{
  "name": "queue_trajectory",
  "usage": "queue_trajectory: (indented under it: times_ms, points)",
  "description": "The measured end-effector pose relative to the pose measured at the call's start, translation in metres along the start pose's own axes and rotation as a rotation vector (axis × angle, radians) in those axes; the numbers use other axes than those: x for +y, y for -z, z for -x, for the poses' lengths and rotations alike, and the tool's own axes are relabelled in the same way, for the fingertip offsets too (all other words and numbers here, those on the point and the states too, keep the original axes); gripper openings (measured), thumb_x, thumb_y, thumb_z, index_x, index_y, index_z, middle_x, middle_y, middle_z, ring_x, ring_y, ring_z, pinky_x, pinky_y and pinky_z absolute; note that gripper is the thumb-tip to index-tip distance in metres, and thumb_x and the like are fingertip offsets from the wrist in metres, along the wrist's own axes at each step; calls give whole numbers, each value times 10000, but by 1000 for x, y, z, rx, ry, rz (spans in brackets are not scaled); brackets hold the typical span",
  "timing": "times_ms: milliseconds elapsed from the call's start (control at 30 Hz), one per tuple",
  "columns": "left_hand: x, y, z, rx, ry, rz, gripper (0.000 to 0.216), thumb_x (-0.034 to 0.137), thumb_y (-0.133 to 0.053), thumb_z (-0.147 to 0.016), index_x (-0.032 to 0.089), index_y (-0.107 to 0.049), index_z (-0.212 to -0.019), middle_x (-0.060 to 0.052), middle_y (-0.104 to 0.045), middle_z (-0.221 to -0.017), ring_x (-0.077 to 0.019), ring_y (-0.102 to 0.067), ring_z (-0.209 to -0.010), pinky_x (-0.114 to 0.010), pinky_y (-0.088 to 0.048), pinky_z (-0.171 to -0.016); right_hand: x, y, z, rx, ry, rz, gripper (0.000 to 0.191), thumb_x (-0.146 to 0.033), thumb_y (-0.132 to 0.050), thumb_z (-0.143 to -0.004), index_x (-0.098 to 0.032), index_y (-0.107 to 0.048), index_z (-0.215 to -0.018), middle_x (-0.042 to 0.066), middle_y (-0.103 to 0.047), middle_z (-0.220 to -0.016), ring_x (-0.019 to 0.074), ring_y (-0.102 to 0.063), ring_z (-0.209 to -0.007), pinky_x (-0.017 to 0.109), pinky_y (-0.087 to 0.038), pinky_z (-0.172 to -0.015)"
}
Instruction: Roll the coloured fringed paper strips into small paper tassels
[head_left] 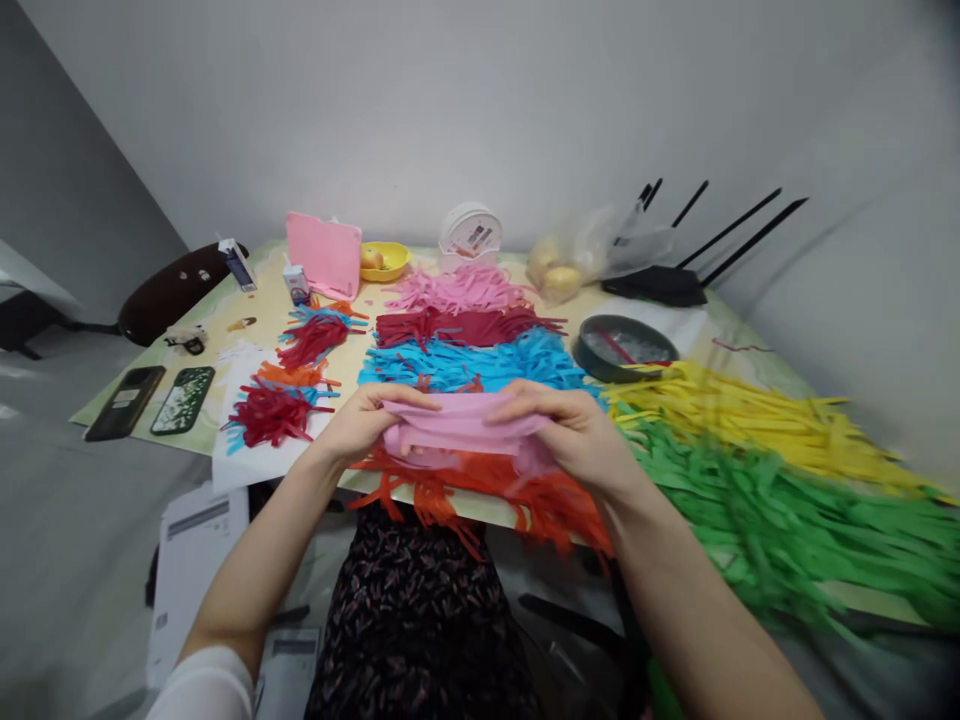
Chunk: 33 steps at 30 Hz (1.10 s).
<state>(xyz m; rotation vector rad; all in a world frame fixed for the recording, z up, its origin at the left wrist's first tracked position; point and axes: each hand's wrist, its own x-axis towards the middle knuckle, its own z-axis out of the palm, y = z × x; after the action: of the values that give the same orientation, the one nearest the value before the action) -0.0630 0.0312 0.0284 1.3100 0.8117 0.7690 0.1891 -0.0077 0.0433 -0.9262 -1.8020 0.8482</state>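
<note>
A folded length of thin pink paper is stretched between my two hands above the table's front edge. My left hand pinches its left end, and my right hand grips the right end with the thumb on top. Just below the pink paper lies a heap of orange fringed strips, some hanging over the table edge. Behind my hands are rows of blue fringe, dark red fringe and pink fringe.
Yellow strips and green strips spread on the right. A dark round pan, a yellow bowl, a pink tablet case and a white router-like dark antenna device stand behind. Two phones and multicoloured tassels lie left.
</note>
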Motion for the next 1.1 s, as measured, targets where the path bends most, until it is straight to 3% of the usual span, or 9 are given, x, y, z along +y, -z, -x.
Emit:
queue_trajectory:
  times_ms: [133,300,467,567,700,800,867,967,1100]
  points:
    - [4,5,4,-59,-42,41,101,205,-683,-649,148,-749,-701,-56,-695,-737,-101,-582,-481,-248,-495,-526,-6,2,4,4,70,56,335,-66,-496,-745,-238,-784,-743,54,-715,-871,186,-656,-813,316,-527,-762]
    - [22,12,10,-265,-168,-204,212,286,-682,-734,150,-743,-884,-82,-686,-904,-179,-656,-795,-283,-515,-730,-18,8,5,-45,164,213,452,9,-425,-674,-246,-787,-761,35,-683,-885,156,-642,-786,284,-514,-727]
    - [32,1,11,-48,-219,-448,338,371,-723,-757,166,-649,-1016,-47,-655,-939,-155,-593,-798,-257,-471,-720,-17,9,2,-110,225,248,436,-3,-425,-755,-242,-788,-794,32,-667,-882,141,-649,-800,267,-516,-735]
    - [33,-3,8,-99,-137,-561,284,420,-675,-799,149,-663,-880,2,-605,-758,-119,-518,-660,-228,-408,-618,-14,17,1,-198,195,258,409,-55,-428,-828,-247,-789,-834,44,-682,-926,160,-666,-865,299,-535,-794]
    - [36,-1,4,-149,-68,-662,348,458,-618,-831,133,-638,-706,26,-515,-621,-99,-438,-583,-218,-322,-546,-16,43,0,-447,82,272,384,-233,-553,-895,-284,-677,-1255,74,-663,-1258,229,-628,-1154,378,-509,-982]
    - [40,-3,3,-182,-55,-722,349,432,-601,-836,131,-618,-658,34,-472,-583,-91,-406,-561,-216,-290,-533,-20,50,-3,-453,-36,246,668,-392,-701,-829,-293,-483,-1452,81,-570,-1424,265,-572,-1262,396,-499,-1016]
    - [42,-6,1,-215,-56,-759,361,430,-591,-837,132,-608,-634,36,-449,-566,-89,-385,-549,-218,-269,-523,-21,42,-7,-374,-91,245,595,-443,-701,-820,-260,-562,-1369,90,-631,-1345,270,-616,-1189,397,-515,-972]
    - [44,-8,-2,-242,-59,-786,390,457,-577,-845,132,-613,-631,35,-441,-567,-89,-371,-544,-221,-253,-518,-20,19,-15,-383,-167,307,284,-437,-635,-857,-185,-704,-965,58,-737,-934,204,-669,-841,310,-520,-752]
    - [46,-7,-4,-281,-72,-824,385,487,-596,-835,138,-628,-675,33,-475,-604,-98,-396,-571,-219,-269,-532,-20,3,-19,-414,-195,392,307,-400,-608,-860,-174,-574,-655,-33,-546,-594,108,-475,-567,222,-341,-541]
